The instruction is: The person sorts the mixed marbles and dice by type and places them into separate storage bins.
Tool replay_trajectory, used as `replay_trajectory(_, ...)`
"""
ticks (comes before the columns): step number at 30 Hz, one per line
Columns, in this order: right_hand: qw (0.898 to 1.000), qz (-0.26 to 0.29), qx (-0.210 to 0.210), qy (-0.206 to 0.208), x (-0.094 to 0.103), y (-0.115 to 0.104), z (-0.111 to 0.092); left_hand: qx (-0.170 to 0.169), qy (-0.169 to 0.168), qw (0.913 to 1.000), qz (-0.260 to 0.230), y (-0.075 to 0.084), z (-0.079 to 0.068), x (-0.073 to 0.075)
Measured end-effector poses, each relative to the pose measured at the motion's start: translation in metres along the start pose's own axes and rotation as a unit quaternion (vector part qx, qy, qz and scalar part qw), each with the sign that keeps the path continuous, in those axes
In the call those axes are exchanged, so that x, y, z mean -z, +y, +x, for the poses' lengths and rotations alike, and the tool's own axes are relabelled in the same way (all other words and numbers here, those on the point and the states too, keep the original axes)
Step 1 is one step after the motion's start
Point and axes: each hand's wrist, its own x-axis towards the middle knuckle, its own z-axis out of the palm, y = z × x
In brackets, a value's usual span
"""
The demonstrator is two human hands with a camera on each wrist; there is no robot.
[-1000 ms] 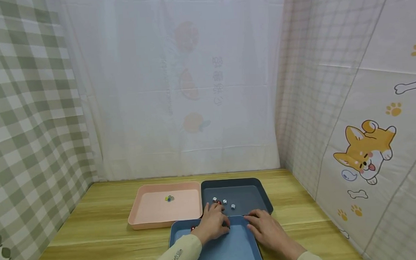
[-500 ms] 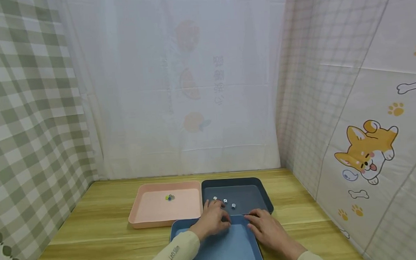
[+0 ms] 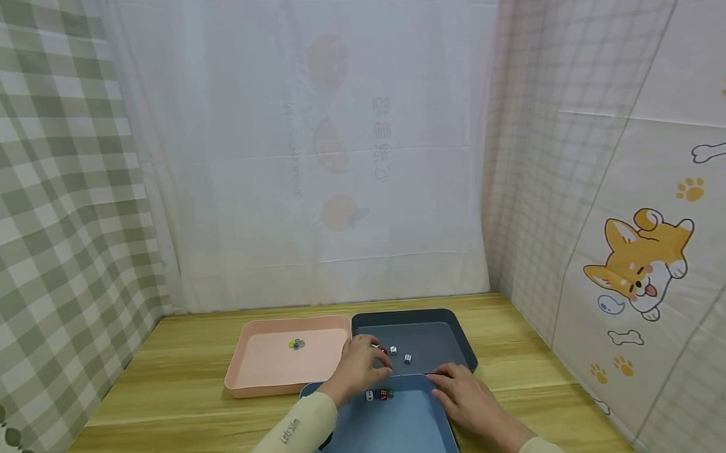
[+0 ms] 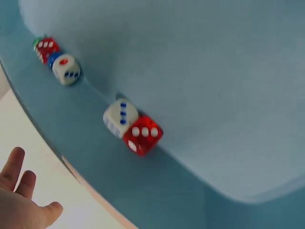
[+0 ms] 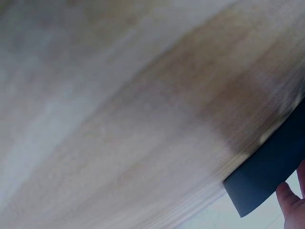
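Observation:
My left hand hovers over the meeting edges of the pink, dark and blue trays, fingers apart, with nothing visible between them. Below it, along the far inside edge of the blue tray, lie a white die, a red die and a green die. The left wrist view shows a white die touching a red die there. In the dark tray sit white dice and a red one partly behind my fingers. My right hand rests at the blue and dark trays' adjoining corner, fingertips touching the rim.
A pink tray stands at the back left, holding a small cluster of yellow, green and blue pieces. The trays lie on a wood-grain table. Hanging cloth encloses the back and both sides.
My left hand has moved up and to the left, off the blue tray's far edge. Dice it had covered there are now in sight. My right hand has stayed put.

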Motion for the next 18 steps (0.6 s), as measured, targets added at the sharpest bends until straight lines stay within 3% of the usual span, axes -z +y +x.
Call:
replay_trajectory(12,1.000,0.000,-0.004,-0.004,-0.001,0.001,0.000,0.038,0.025,0.9971,-0.061,-0.017,0.001,0.021)
replay_trajectory(18,1.000,-0.003,0.001,0.001,-0.001,0.001,0.000,0.050,0.058,0.9942,-0.076,-0.031,0.000,0.030)
